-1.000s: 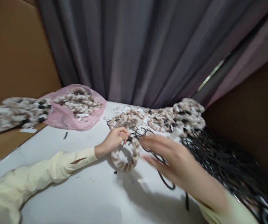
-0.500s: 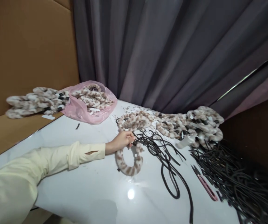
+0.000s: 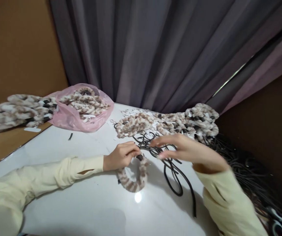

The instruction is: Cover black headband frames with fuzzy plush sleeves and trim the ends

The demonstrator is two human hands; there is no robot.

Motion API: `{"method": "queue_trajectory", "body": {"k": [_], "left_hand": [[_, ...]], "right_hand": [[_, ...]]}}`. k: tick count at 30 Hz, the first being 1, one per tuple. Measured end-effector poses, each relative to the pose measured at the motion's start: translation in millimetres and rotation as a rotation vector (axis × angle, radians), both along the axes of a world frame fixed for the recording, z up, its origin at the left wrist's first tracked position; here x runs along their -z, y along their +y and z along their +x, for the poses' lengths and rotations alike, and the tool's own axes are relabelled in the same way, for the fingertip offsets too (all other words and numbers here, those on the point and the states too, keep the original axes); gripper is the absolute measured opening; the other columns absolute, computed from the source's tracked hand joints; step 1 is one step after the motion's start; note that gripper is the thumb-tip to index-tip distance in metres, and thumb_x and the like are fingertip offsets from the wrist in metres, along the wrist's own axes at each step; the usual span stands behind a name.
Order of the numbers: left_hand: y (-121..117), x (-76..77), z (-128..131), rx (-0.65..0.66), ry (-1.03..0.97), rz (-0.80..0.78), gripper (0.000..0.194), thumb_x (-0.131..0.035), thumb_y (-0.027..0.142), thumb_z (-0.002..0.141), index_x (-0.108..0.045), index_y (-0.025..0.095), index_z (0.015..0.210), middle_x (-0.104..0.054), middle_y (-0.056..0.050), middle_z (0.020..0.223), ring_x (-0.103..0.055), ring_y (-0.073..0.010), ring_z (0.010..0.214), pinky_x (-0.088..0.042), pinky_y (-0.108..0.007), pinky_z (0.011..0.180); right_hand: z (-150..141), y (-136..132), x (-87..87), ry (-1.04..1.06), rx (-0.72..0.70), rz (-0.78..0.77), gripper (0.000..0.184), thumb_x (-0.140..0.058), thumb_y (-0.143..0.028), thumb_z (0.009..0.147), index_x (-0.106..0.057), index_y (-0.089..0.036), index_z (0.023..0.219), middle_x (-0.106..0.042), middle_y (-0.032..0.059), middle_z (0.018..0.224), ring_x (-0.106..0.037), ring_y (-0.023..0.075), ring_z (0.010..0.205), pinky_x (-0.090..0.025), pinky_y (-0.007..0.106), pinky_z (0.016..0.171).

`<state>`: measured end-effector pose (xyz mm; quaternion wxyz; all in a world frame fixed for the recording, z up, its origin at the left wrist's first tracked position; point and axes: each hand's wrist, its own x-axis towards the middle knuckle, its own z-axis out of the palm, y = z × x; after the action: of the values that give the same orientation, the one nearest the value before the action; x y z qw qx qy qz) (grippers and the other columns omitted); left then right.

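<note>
My left hand (image 3: 122, 156) is closed on the top of a furry ring (image 3: 134, 186) with brown and white stripes, which rests on the white table. A dark band shows on the ring beside my fingertips. My right hand (image 3: 183, 149), slightly blurred, is over a loose bunch of black cords (image 3: 176, 190). Its thumb and fingers are apart, and nothing shows between them. Part of the cord bunch is hidden behind that hand.
At the back left, a pink plastic bag (image 3: 68, 121) holds several furry rings, with another furry pile (image 3: 13, 109) beside it. More furry rings (image 3: 136, 124) lie along the curtain (image 3: 131, 49). A large heap of black cords (image 3: 244, 170) fills the right side.
My right hand has come into view from the right, over the black cords. My left hand keeps its hold on the ring. The camera view has shifted a little.
</note>
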<state>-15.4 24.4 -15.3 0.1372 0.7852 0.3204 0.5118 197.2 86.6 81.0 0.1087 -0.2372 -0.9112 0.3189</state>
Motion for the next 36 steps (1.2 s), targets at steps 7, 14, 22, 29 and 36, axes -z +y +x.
{"method": "queue_trajectory", "body": {"k": [7,14,22,29,36], "left_hand": [[0,4.1,-2,0.12,0.094,0.251,0.016,-0.045,0.003,0.081,-0.054,0.015,0.087,-0.057,-0.004,0.064,-0.048,-0.0132,0.062,-0.043,-0.023,0.056],[1,12.5,-2,0.096,0.14,0.201,0.014,-0.043,0.007,0.084,-0.054,0.016,0.086,-0.056,-0.003,0.067,-0.051,-0.0123,0.064,-0.045,-0.022,0.059],[1,17.1,1,-0.014,0.073,-0.12,0.011,-0.044,0.014,0.086,-0.046,0.018,0.096,-0.063,-0.002,0.083,-0.06,-0.0108,0.07,-0.046,-0.02,0.063],[6,15.7,1,-0.057,0.179,-0.021,0.013,-0.044,0.017,0.088,-0.055,0.016,0.082,-0.056,-0.001,0.068,-0.052,-0.0115,0.063,-0.042,-0.021,0.06],[8,16.8,2,-0.064,0.156,-0.028,0.016,-0.041,0.018,0.09,-0.054,0.016,0.08,-0.055,-0.001,0.069,-0.05,-0.0112,0.064,-0.041,-0.021,0.06]], "right_hand": [[-33,10,39.0,-0.109,-0.305,-0.446,0.04,-0.063,-0.037,0.076,-0.056,-0.011,0.105,-0.062,0.0074,0.1,-0.058,0.0162,0.093,-0.045,0.026,0.084],[-39,5,49.9,0.01,-0.211,-0.391,0.023,-0.063,-0.029,0.077,-0.053,-0.012,0.088,-0.057,0.0022,0.084,-0.053,0.0116,0.078,-0.043,0.022,0.072],[-37,6,53.5,0.048,-0.091,-0.436,0.022,-0.061,-0.029,0.077,-0.046,-0.016,0.086,-0.049,-0.0051,0.064,-0.047,0.0085,0.058,-0.037,0.018,0.054],[-36,0,44.1,-0.161,-0.017,-0.03,0.012,-0.051,-0.012,0.077,-0.059,-0.013,0.069,-0.055,-0.0003,0.059,-0.043,0.0092,0.055,-0.032,0.021,0.056],[-34,0,48.8,-0.113,0.041,-0.352,0.014,-0.051,-0.022,0.079,-0.05,-0.014,0.068,-0.053,0.0003,0.066,-0.046,0.011,0.062,-0.035,0.022,0.059]]}}
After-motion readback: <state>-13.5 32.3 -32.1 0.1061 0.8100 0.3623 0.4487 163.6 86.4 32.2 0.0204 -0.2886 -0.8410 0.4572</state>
